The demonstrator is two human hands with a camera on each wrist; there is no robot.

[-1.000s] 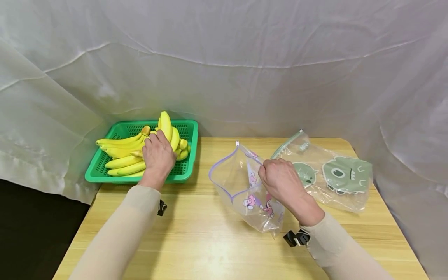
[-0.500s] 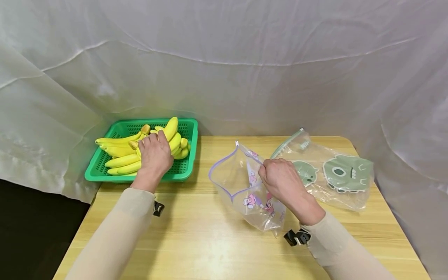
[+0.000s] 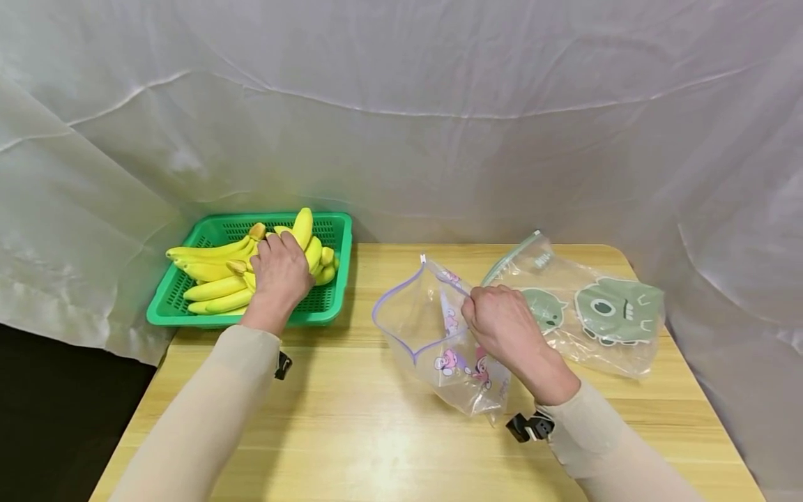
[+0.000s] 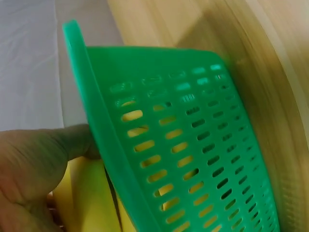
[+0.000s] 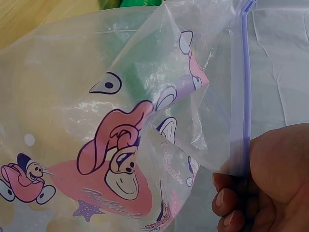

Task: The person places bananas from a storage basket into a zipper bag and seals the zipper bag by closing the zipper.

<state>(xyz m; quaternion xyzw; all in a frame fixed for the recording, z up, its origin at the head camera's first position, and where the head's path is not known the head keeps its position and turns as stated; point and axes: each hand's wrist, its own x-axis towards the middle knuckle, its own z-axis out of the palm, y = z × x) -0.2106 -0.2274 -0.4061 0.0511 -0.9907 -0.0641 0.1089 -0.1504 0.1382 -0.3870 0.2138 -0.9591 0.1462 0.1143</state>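
In the head view my left hand (image 3: 281,272) grips a bunch of yellow bananas (image 3: 303,229) inside a green slotted basket (image 3: 341,293) at the table's back left. One of these bananas sticks up beyond the fingers. The left wrist view has the thumb over a banana (image 4: 94,193), close to the basket rim (image 4: 89,104); the other fingers are mostly hidden. My right hand (image 3: 505,324) pinches the purple zip edge (image 5: 245,96) of a clear plastic zip bag (image 3: 433,369) with pink cartoon prints. The bag's mouth gapes toward the basket.
More bananas (image 3: 216,289) lie in the basket's left half. A second clear zip bag (image 3: 621,310) with green monster prints lies flat at the right, partly behind my right hand. Pale cloth (image 3: 439,139) hangs behind the wooden table (image 3: 351,432).
My left hand has shifted slightly within the basket, and the raised banana sits a little lower and leans more to the right. The right hand and its bag look unmoved.
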